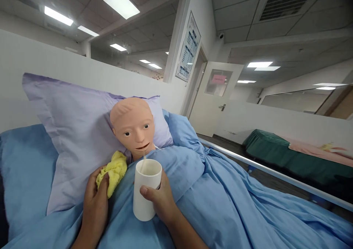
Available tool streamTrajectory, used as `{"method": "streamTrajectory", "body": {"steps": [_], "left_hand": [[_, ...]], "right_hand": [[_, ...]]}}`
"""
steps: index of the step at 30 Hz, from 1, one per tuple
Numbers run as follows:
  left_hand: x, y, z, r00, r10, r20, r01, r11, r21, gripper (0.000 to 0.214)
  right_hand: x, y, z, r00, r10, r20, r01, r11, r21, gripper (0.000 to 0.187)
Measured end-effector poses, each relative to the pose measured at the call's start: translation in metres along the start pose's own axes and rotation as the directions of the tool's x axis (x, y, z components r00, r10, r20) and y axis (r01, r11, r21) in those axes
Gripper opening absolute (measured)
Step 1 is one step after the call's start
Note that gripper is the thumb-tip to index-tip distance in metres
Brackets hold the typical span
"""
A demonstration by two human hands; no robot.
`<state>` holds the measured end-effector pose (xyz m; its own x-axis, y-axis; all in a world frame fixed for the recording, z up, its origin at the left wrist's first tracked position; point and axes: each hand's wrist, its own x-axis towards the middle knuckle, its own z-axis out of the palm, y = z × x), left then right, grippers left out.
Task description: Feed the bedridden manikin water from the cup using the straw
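My right hand (162, 197) is wrapped round a white cup (143, 201), thumb across its near side. A thin, pale straw (143, 164) leans in the cup, its upper end close below the mouth of a manikin (132, 120); whether it touches the lips I cannot tell. Bunched in my left hand (96, 201) is a yellow cloth (114, 172), held beside the manikin's neck. The manikin's head rests on a lilac pillow (74, 120), face up, mouth slightly open. A blue blanket (193, 190) covers its body up to the neck.
A white bed rail (264, 164) runs along the right side. Beyond it stands another bed with a green cover (264, 150) and a pink cloth (317, 148). An open door (212, 98) and a framed wall chart (189, 49) are behind.
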<state>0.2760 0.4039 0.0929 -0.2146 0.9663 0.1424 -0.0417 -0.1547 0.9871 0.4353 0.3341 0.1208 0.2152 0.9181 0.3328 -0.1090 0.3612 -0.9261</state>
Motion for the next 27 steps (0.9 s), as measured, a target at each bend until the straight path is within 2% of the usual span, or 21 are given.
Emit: {"method": "streamTrajectory", "body": {"steps": [13, 20, 27], "left_hand": [[-0.0008, -0.0006, 0.0003, 1.000, 0.004, 0.013, -0.004, 1.000, -0.018, 0.054], [-0.0008, 0.0009, 0.0015, 0.999, 0.026, 0.026, -0.026, 0.999, -0.023, 0.052], [-0.0010, -0.0010, -0.0006, 1.000, -0.006, 0.030, 0.007, 0.999, -0.032, 0.054]], "right_hand": [[0.0008, -0.0010, 0.0007, 1.000, 0.003, 0.006, -0.003, 1.000, 0.011, 0.057], [0.0015, 0.0060, 0.0002, 0.998, 0.025, -0.065, -0.022, 0.999, 0.045, 0.060], [0.0001, 0.0061, 0.0009, 0.998, 0.026, -0.057, -0.023, 0.998, 0.050, 0.058]]}}
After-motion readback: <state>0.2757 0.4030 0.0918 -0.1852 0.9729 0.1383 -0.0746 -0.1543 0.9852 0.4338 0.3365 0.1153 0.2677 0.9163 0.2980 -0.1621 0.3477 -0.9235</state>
